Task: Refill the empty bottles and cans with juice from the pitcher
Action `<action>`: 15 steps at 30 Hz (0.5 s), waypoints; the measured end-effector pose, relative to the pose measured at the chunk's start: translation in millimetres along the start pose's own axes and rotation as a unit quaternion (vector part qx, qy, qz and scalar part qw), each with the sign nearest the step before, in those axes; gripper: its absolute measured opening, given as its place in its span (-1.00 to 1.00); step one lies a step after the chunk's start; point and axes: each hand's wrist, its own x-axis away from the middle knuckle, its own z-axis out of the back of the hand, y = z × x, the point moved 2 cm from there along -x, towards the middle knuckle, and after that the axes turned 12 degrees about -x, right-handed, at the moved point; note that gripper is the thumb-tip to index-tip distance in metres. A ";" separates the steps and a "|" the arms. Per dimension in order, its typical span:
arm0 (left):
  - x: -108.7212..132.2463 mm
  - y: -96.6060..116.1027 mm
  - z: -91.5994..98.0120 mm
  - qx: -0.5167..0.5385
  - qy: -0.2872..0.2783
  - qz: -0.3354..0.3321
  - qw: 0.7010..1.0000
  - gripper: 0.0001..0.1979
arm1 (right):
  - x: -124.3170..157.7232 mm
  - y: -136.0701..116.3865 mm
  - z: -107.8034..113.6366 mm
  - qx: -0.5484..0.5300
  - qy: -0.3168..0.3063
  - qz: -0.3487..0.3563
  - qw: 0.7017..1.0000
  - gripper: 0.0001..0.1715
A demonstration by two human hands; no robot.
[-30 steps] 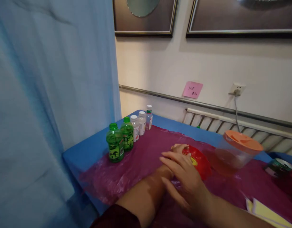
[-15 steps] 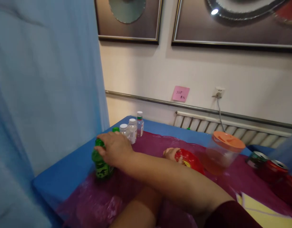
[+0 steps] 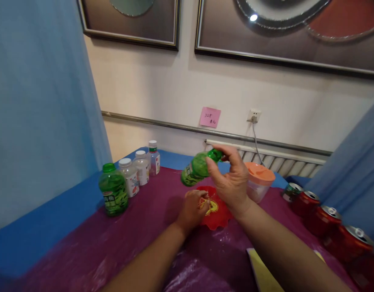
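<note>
My right hand (image 3: 232,178) grips a small green bottle (image 3: 196,169) by its neck, tilted in the air above the back of the purple sheet. Its base points down to the left. Below it, my left hand (image 3: 191,211) rests at the left edge of a red scalloped dish (image 3: 217,209) with a yellow pattern, its fingers curled over the dish; whether they pinch something there is too small to tell. At the left a larger green bottle (image 3: 113,190) stands upright beside clear bottles with white caps (image 3: 130,178).
Behind my right hand stands a clear container with an orange lid (image 3: 260,173). Several cans (image 3: 322,221) line the right side. A yellow cloth (image 3: 264,269) lies near the front, partly under my right forearm. Blue curtains (image 3: 37,101) hang at both sides.
My right hand has left the bottles at the left and moved right, carrying the small green bottle above the dish. The view has turned right, and my arms are no longer crossed.
</note>
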 end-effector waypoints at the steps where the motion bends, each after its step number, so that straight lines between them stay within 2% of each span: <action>1: -2.0 0.3 1.4 -0.004 0.001 0.003 1.000 -0.90 | 0.8 8.5 13.4 0.013 0.012 -0.002 1.000 -0.72; 2: -4.0 0.6 3.5 -0.011 0.003 0.009 1.000 -0.92 | 3.2 16.3 24.6 0.025 0.021 -0.002 0.999 -0.72; 5: -9.7 2.2 13.0 -0.040 0.023 0.027 0.999 -0.81 | 16.3 36.1 47.5 0.054 0.028 -0.001 0.998 -0.73; 10: -12.7 2.1 20.0 -0.034 0.073 0.028 0.996 -0.77 | 42.3 62.6 63.2 0.043 0.034 -0.070 0.996 -0.75; 12: -11.1 -0.2 15.3 -0.011 0.054 0.007 0.998 -0.61 | 50.6 71.1 64.5 0.027 0.041 -0.110 0.993 -0.73; 15: -7.6 -2.6 5.7 0.016 -0.007 -0.026 1.000 -0.37 | 58.9 78.7 62.0 0.007 0.027 -0.142 0.989 -0.73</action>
